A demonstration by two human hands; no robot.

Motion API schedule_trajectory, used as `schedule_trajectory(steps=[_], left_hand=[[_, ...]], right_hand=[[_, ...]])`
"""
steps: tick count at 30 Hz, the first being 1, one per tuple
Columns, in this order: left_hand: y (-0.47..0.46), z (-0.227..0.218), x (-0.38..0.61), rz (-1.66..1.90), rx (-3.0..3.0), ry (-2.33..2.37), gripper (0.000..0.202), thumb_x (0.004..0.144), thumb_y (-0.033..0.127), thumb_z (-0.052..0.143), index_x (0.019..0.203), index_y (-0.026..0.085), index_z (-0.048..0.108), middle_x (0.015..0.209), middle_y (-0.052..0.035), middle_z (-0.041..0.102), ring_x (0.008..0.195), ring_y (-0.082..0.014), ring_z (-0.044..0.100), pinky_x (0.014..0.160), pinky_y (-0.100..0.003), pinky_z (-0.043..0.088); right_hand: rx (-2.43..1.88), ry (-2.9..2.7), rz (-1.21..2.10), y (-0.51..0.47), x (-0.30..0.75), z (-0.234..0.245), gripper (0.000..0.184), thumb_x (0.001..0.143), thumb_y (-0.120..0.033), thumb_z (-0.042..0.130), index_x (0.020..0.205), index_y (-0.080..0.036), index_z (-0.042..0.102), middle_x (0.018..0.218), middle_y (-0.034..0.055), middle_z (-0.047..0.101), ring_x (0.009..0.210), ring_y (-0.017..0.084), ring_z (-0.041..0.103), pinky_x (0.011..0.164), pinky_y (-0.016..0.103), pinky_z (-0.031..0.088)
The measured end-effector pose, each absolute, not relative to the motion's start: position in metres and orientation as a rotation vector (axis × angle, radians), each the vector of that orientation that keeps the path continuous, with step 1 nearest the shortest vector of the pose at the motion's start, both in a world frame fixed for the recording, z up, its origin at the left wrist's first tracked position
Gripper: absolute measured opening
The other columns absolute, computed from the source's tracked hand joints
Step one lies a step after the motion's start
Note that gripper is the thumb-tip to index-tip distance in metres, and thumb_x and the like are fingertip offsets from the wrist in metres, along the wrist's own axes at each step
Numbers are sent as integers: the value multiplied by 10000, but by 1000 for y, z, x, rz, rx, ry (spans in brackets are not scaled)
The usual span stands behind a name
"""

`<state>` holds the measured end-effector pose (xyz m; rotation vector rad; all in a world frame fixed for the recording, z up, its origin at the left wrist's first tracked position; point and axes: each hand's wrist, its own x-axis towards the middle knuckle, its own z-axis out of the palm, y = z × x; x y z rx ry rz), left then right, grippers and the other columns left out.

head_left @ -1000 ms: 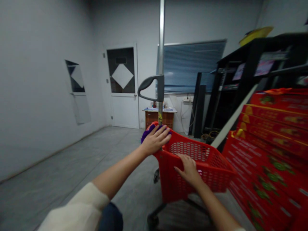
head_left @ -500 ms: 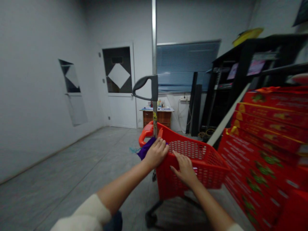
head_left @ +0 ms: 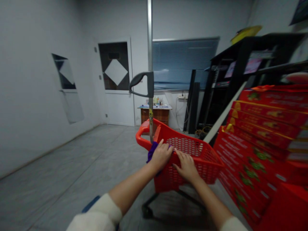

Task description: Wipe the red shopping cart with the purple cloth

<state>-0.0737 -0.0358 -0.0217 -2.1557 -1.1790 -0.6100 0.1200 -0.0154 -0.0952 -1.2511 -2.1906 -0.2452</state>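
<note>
A red plastic shopping cart (head_left: pixel 192 154) on black wheels stands in front of me. A metal pole rises from its far corner and carries a grey handle (head_left: pixel 141 84). My left hand (head_left: pixel 161 156) presses a purple cloth (head_left: pixel 152 150) against the cart's near rim, with its fingers curled over the cloth. Close beside it, my right hand (head_left: pixel 185 165) rests flat on the same rim with its fingers spread and holds nothing.
Stacked red cartons (head_left: pixel 262 134) fill the right side, with a black shelf unit (head_left: pixel 243 73) behind them. A white door (head_left: pixel 116 83), a blue blind (head_left: pixel 184 62) and a small wooden desk (head_left: pixel 155 114) stand at the far wall. Grey floor (head_left: pixel 67 170) lies on the left.
My left hand with the purple cloth slid along the rim from the far corner toward my right hand. The cart's red corner handle, earlier covered by the hand, now shows.
</note>
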Motion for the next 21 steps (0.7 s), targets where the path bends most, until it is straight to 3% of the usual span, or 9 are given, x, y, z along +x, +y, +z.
schedule_trajectory(steps=[5,9,13,21], left_hand=[[-35,-18,-90,-657,-2080,-1215,218,917,291,560,1112,201,598,1098,-107,641,1172,-259,571,1134,-485,348],[-32,-30,-76,-669,-1997,-1373,193,929,177,485,1086,199,595,923,-70,641,968,-219,626,1133,-494,340],[-28,-30,-59,-590,-2131,-1351,135,950,240,472,966,216,605,789,-22,617,804,-185,623,1150,-503,303],[-33,-18,-84,-631,-1985,-1618,203,923,333,540,1047,189,611,915,-79,656,941,-229,625,1160,-515,245]], right_hand=[[-1262,-2143,-326,-12,132,-108,640,928,-447,481,1522,-281,313,1394,94,548,1255,254,483,1075,443,349],[-1282,-2064,-367,-14,125,-118,697,909,-460,509,1538,-269,276,1406,106,536,1249,275,479,1094,481,318],[-1287,-2141,-335,-17,129,-112,647,920,-431,490,1522,-267,320,1383,107,561,1221,263,506,1056,447,359],[-1385,-2169,-277,-23,147,-115,616,934,-457,475,1507,-263,356,1374,98,574,1209,261,511,1047,451,355]])
